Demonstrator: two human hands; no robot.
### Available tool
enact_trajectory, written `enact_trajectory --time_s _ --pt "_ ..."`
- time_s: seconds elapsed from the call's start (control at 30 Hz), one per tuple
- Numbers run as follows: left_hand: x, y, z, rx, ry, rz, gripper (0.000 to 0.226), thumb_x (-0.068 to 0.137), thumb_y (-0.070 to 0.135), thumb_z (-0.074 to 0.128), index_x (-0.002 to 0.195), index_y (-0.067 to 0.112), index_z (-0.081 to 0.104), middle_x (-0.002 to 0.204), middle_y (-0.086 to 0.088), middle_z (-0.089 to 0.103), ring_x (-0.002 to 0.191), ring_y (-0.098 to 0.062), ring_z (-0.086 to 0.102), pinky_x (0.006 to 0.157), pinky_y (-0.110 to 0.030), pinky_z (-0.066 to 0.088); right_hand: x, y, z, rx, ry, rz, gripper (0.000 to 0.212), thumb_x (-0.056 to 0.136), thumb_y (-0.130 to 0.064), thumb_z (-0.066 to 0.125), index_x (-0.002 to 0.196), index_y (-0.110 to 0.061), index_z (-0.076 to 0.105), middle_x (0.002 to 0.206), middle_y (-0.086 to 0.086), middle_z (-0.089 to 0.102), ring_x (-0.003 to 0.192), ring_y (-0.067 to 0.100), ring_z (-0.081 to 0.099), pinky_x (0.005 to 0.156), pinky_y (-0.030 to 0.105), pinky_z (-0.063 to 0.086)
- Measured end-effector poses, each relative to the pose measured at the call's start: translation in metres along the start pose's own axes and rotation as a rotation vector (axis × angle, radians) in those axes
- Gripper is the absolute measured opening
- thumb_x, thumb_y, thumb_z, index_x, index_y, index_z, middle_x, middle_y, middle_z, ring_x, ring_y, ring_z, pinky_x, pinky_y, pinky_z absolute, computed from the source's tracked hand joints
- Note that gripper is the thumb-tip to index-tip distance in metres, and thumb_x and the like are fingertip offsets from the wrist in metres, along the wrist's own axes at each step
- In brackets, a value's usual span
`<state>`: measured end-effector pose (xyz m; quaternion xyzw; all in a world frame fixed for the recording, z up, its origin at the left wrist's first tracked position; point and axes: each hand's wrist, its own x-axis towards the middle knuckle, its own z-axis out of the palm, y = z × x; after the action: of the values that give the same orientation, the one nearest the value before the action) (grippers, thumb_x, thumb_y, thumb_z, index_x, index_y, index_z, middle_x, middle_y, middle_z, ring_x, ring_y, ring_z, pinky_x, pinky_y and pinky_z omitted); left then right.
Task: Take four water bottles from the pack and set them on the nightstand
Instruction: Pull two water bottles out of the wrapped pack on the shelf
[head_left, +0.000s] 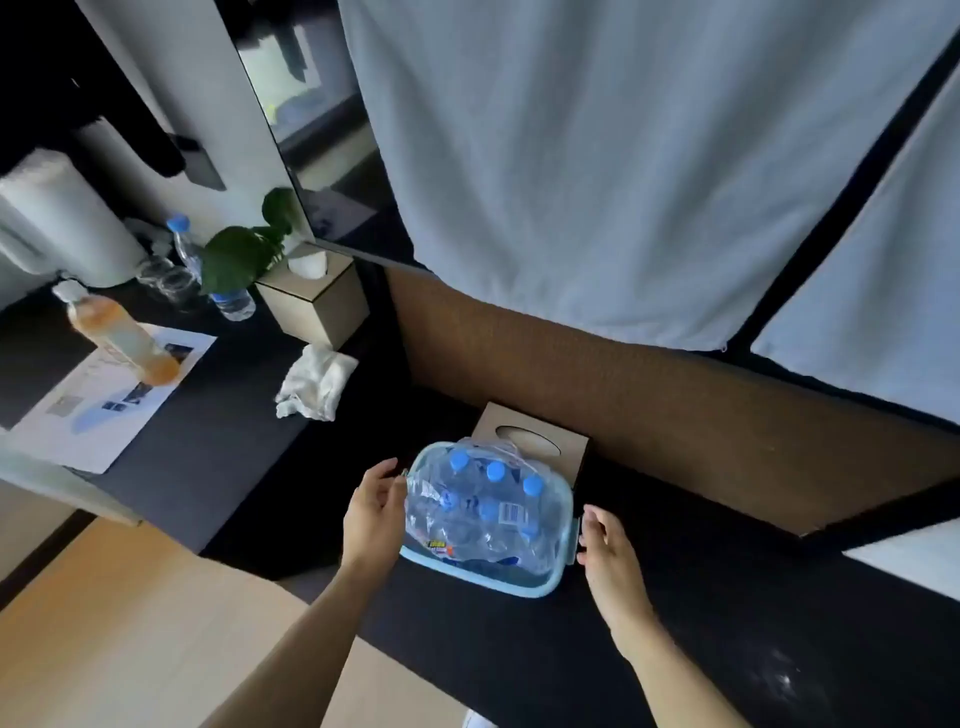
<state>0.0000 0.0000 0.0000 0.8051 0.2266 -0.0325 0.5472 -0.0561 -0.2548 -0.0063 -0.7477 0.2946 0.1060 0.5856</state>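
Note:
A shrink-wrapped pack of water bottles (483, 512) with blue caps sits in a light blue plastic basket (550, 582) on a black surface (701, 623). My left hand (371, 512) rests at the pack's left side, fingers touching the plastic wrap, not closed on it. My right hand (608, 556) hovers just right of the basket's edge, fingers apart and empty. To the left is the black nightstand top (218, 415); a single water bottle (208, 270) with a blue cap stands at its back.
On the nightstand are an orange drink bottle (122, 335) on a printed sheet (98, 400), a crumpled white cloth (314, 384), a tissue box (317, 301), a green plant (239, 249) and glasses (166, 278). Another tissue box (540, 441) stands behind the basket. White curtains (597, 156) hang behind.

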Motion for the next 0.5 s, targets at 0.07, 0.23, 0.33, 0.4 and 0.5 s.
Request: enact_trajectory --time_s 0.07,0.23,0.33,0.4,0.5 --pt "0.034 -0.033 0.015 0.084 0.0 -0.038 0.039 0.1 0.038 0.055 0.138 0.031 0.057 0.112 0.0 0.068 0.109 -0.022 0.068 0.095 -0.039 0.054 0.033 0.019 0.027 -0.048 0.054 0.037 0.047 0.107 -0.043 0.035 0.149 -0.025 0.046 0.15 0.005 0.055 0.132 0.027 0.058 0.11 0.044 0.045" --pt "0.085 -0.09 0.05 0.128 -0.14 -0.066 0.057 0.093 0.068 0.047 0.144 0.045 0.048 0.138 -0.003 0.056 0.126 -0.02 0.058 0.109 -0.047 0.049 0.099 0.049 0.07 -0.061 0.111 0.066 0.057 0.105 -0.051 0.033 0.159 -0.031 0.03 0.159 0.006 0.045 0.14 0.031 0.051 0.113 0.05 0.043" --pt "0.092 -0.101 0.064 0.044 -0.186 -0.033 0.053 0.087 0.075 0.048 0.135 0.053 0.054 0.13 0.008 0.068 0.116 -0.012 0.067 0.098 -0.043 0.058 0.118 0.07 0.083 -0.003 0.137 0.015 0.068 0.089 -0.07 0.042 0.147 -0.035 0.046 0.14 0.007 0.063 0.119 0.028 0.068 0.096 0.053 0.058" --pt "0.088 -0.105 0.073 0.024 -0.128 -0.01 0.032 0.089 0.07 0.054 0.115 0.054 0.064 0.109 0.009 0.076 0.099 -0.009 0.073 0.084 -0.04 0.064 0.123 0.079 0.086 0.038 0.224 -0.01 0.053 0.094 -0.057 0.05 0.132 -0.022 0.061 0.121 0.007 0.071 0.107 0.025 0.072 0.084 0.045 0.062" --pt "0.083 -0.105 0.079 -0.008 -0.038 0.038 0.015 0.097 0.049 0.058 0.089 0.04 0.068 0.083 -0.003 0.075 0.079 -0.02 0.073 0.07 -0.044 0.063 0.128 0.087 0.089 0.143 0.305 0.043 0.031 0.103 -0.039 0.052 0.11 -0.014 0.069 0.102 0.009 0.074 0.091 0.022 0.074 0.069 0.033 0.059"
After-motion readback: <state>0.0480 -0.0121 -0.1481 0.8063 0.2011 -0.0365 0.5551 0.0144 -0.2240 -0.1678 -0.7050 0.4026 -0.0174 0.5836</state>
